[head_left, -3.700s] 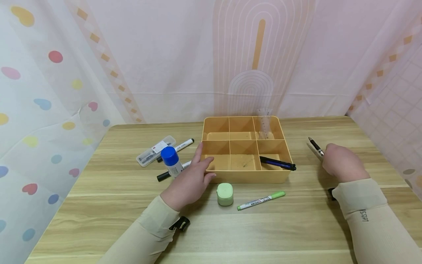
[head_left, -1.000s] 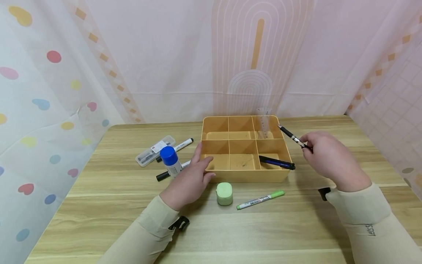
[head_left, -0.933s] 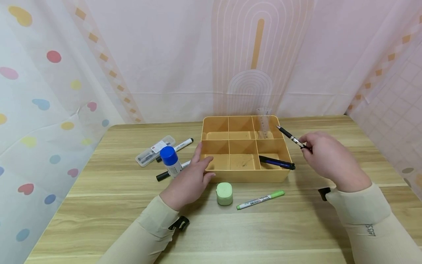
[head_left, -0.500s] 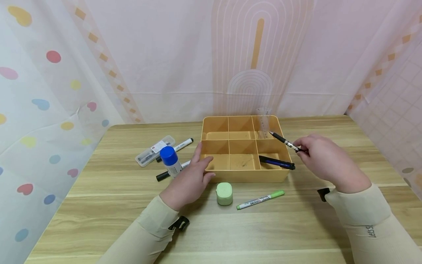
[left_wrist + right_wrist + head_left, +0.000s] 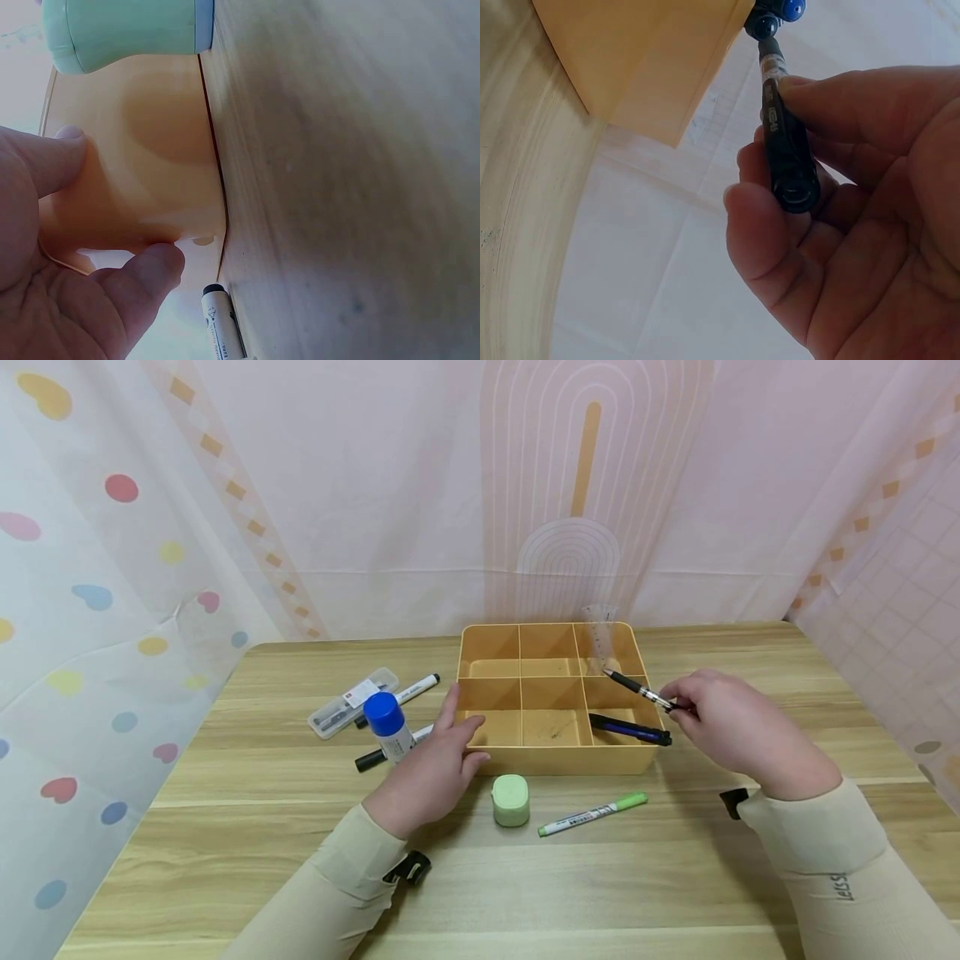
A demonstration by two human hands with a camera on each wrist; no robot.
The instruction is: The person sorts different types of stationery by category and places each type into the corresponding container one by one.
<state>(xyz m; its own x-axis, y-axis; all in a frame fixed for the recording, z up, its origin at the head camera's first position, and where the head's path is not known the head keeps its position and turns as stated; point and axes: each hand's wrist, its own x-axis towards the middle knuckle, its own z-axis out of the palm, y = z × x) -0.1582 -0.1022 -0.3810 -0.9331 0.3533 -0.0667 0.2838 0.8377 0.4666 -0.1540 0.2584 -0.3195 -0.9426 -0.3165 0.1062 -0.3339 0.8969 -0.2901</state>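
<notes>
My right hand [image 5: 742,731] pinches a black-and-silver pen [image 5: 637,687] near its clip end, thumb against fingers. The pen slants over the front right compartment of a yellow-orange six-compartment organizer [image 5: 570,762], its tip pointing toward the back left. In that compartment, black and blue pens [image 5: 630,730] lean on the front rim, also seen close to the held pen in the right wrist view. With fingers extended, my left hand [image 5: 427,768] rests at the organizer's front left corner. The left wrist view shows its thumb [image 5: 64,161] against the front wall.
A clear ruler [image 5: 600,639] stands in the back right compartment. Left of the organizer are a glue stick [image 5: 388,727] with a blue cap, markers [image 5: 420,690] and a clear case [image 5: 352,703]. In front are a light green rounded block [image 5: 511,802] and a green highlighter [image 5: 592,815].
My right hand has lifted the pen from the table at the right and carried it left over the organizer; its tip has since moved lower and further left. My left hand stays put.
</notes>
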